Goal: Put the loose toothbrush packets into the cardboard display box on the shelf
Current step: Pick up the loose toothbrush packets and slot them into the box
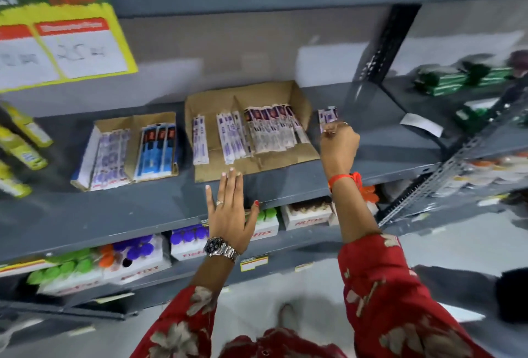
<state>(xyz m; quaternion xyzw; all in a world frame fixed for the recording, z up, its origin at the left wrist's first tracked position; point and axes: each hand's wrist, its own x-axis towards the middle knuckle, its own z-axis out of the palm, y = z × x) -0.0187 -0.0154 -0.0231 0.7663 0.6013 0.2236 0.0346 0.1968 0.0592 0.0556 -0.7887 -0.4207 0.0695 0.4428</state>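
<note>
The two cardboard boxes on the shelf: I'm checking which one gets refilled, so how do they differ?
The right display box is wider, its front flap folded flat; the left box is narrower. The right one holds purple-and-white packets with gaps; the left one also has blue packets, tightly packed. Both are brown cardboard, divided inside.

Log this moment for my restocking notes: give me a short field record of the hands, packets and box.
left hand: open, flat, fingers spread, near the box's front edge, holding nothing
right hand: closed on loose toothbrush packets, right of the box
cardboard display box: open on the grey shelf, partly filled
packets in box: lying in rows
</note>
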